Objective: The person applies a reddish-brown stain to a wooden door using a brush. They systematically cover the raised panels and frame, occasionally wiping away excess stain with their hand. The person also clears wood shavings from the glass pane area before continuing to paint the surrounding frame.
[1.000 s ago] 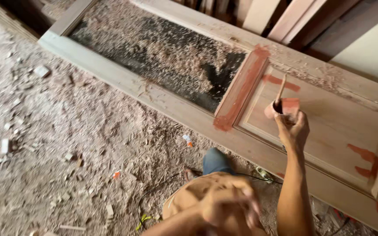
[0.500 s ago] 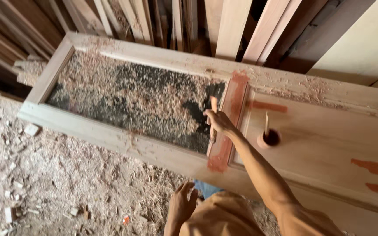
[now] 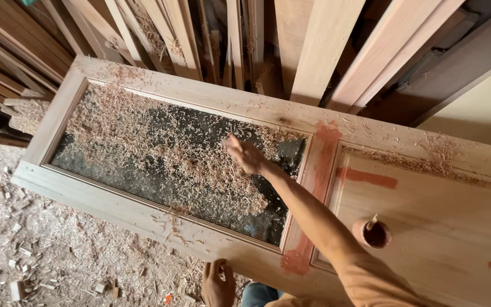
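Right arm stretched out far and to the left from the near right corner of the view, sleeve in tan cloth at the shoulder, forearm bare. Right hand (image 3: 244,154) hangs over the dark panel opening, fingers spread loosely and slightly blurred, palm down, gripping nothing; whether it touches the shavings below cannot be told.

Left hand (image 3: 218,282) sits low at the near edge of the view, just beside the near rail of the door, fingers curled inward. Whether it holds anything cannot be told.

One long unfinished wooden door (image 3: 143,219) lies flat, running left to right. It has two panel fields: the left one, a dark recessed opening (image 3: 143,153), is covered with a thick scatter of pale wood shavings (image 3: 200,170); the right one is a solid pale wood panel (image 3: 456,227).

One small round reddish-brown cup (image 3: 373,233) stands on the right panel, well apart from the right hand, with one stick (image 3: 372,222) leaning in it.

Reddish filler patches (image 3: 365,177) on the door: about five visible — along the middle rail, a streak on the right panel, a smear at the near foot of the rail, two at the right edge.

Many pale timber boards (image 3: 319,45) lean upright along the far side. Sawdust-strewn floor (image 3: 41,261) at near left, with small wood offcuts.
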